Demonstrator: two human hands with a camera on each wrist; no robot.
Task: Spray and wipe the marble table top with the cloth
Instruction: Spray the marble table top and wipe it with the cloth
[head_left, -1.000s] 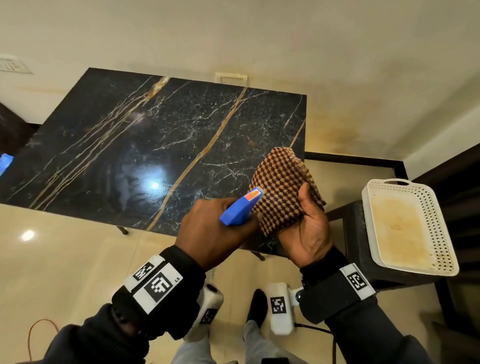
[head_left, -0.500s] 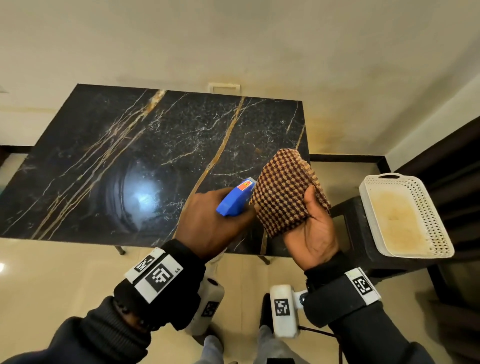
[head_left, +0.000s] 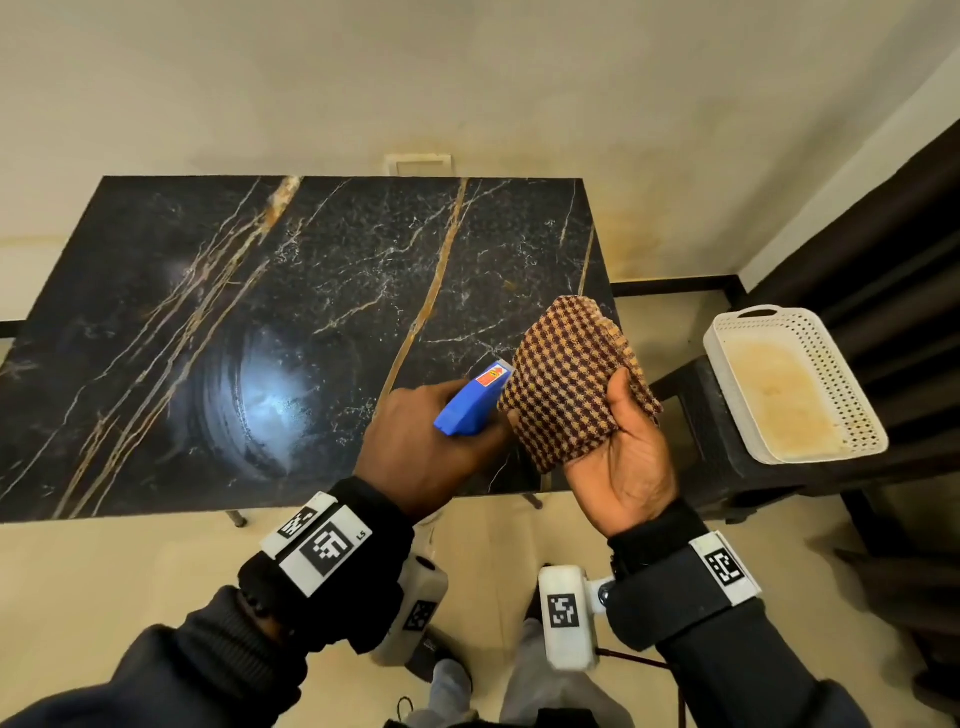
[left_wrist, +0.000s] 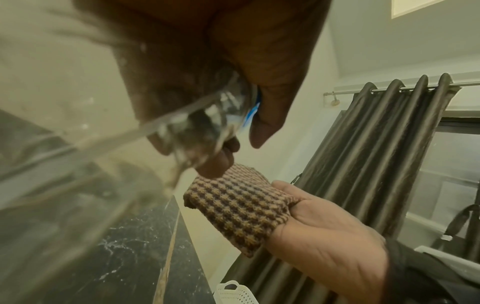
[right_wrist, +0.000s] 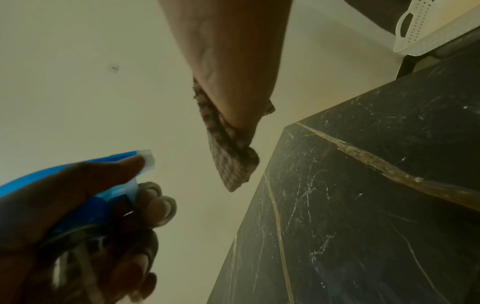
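Left hand (head_left: 421, 441) was wrapped round the spray bottle (head_left: 470, 402), nozzle aimed at two o'clock; right hand (head_left: 623, 457) pinched the folded cloth (head_left: 566, 379) above the table (head_left: 260, 312)'s four-o'clock corner

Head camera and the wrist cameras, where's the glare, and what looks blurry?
Head view: a bright lamp reflection glares on the marble table top; left wrist view: the clear spray bottle is a close, smeared blur; right wrist view: dim and greenish, the left hand is soft.

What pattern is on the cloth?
Small brown-and-tan checks on the cloth, clearest in the head view.
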